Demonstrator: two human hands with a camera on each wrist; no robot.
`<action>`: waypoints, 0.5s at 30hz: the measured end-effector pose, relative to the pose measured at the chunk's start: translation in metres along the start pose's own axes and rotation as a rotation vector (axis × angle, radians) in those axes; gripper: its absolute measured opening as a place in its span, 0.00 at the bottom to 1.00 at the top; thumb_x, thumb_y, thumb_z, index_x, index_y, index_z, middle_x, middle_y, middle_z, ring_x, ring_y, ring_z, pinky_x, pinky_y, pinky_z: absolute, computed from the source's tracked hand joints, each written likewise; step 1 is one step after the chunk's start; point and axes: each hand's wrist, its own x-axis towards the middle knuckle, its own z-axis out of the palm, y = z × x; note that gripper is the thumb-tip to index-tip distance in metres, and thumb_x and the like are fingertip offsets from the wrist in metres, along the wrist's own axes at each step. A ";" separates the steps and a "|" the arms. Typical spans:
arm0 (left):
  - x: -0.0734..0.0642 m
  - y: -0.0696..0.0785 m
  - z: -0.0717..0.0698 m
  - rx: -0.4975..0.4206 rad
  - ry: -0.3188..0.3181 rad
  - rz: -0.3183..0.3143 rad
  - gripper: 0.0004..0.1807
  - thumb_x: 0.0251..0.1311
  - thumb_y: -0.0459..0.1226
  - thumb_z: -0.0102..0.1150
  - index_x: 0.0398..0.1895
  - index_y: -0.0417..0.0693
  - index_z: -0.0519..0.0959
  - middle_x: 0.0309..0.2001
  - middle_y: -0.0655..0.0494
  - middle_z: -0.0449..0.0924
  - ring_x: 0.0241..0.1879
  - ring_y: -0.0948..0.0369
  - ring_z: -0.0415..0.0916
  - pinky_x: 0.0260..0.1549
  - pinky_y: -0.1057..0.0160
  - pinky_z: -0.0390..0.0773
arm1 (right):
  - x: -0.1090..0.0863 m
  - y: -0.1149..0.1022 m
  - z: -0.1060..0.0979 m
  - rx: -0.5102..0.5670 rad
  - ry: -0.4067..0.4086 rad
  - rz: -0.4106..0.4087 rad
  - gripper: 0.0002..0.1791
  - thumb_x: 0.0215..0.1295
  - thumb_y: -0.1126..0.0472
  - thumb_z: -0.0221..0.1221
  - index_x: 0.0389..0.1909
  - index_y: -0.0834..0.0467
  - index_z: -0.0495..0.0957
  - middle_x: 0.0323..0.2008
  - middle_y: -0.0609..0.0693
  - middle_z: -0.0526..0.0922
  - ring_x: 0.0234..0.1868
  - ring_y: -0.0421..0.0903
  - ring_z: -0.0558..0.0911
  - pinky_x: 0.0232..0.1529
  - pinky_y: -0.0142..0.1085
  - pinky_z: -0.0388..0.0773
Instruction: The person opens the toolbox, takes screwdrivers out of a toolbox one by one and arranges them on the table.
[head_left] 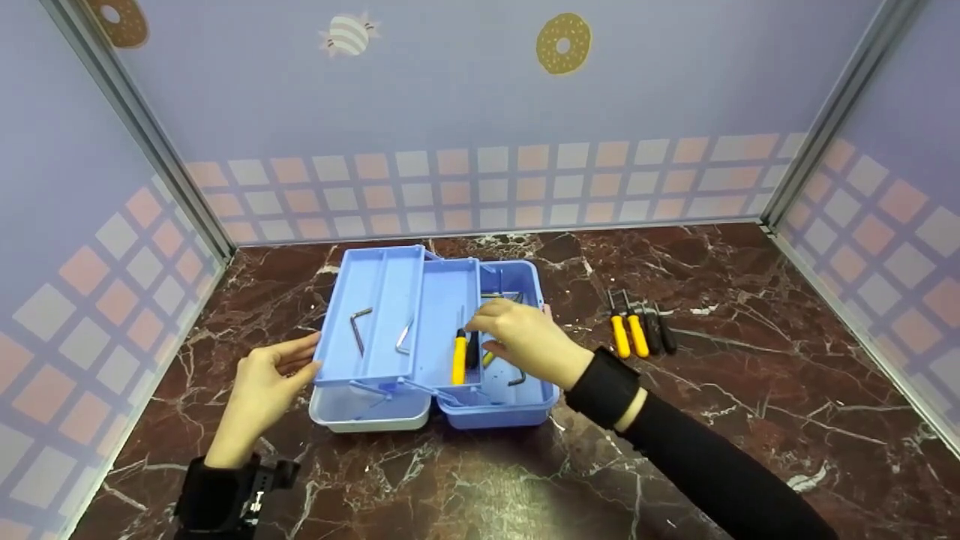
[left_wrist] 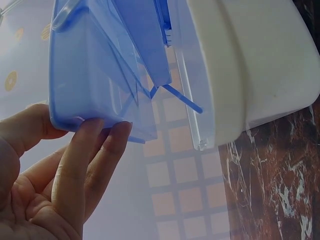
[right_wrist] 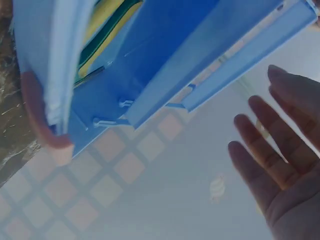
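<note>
A blue toolbox [head_left: 499, 418] stands with its trays fanned out to the left. My left hand [head_left: 262, 386] pinches the left edge of the upper tray [head_left: 386, 367] between thumb and fingers. Two L-shaped hex keys [head_left: 358, 334] lie in that tray. Over the middle tray [head_left: 442, 292] hovers my right hand [head_left: 529, 337], its fingers loosely extended and nothing visible in them in the right wrist view. Beneath its fingertips lie a yellow-handled screwdriver [head_left: 459, 364] and a black-handled one [head_left: 472, 351]. Yellow-and-green handles [right_wrist: 107, 37] and another hex key [head_left: 517, 379] are in the bottom compartment.
To the right of the toolbox, two yellow-handled screwdrivers [head_left: 637, 337] and two black-handled tools [head_left: 664, 337] lie side by side on the marbled table [head_left: 735, 375]. A whitish translucent lid [head_left: 375, 424] sits under the upper tray. Patterned panels [head_left: 480, 90] enclose the table.
</note>
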 end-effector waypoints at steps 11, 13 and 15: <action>0.000 -0.001 0.001 0.008 0.017 0.023 0.21 0.59 0.27 0.63 0.57 0.33 0.79 0.47 0.36 0.85 0.46 0.44 0.85 0.39 0.82 0.79 | 0.015 -0.016 0.011 -0.012 -0.149 -0.078 0.14 0.56 0.71 0.66 0.45 0.58 0.85 0.43 0.51 0.87 0.46 0.47 0.85 0.48 0.36 0.85; 0.000 -0.001 0.001 0.011 0.015 0.020 0.21 0.59 0.27 0.63 0.57 0.33 0.79 0.47 0.37 0.85 0.46 0.44 0.85 0.40 0.82 0.79 | 0.016 -0.018 0.013 -0.036 -0.163 -0.110 0.15 0.56 0.71 0.66 0.44 0.57 0.85 0.42 0.50 0.87 0.44 0.45 0.85 0.46 0.34 0.85; 0.000 -0.001 0.000 0.014 0.013 0.017 0.21 0.59 0.27 0.63 0.57 0.33 0.79 0.47 0.37 0.85 0.46 0.44 0.85 0.42 0.75 0.82 | 0.018 -0.020 0.014 -0.054 -0.173 -0.146 0.15 0.56 0.73 0.65 0.44 0.57 0.86 0.41 0.49 0.87 0.43 0.44 0.85 0.43 0.32 0.85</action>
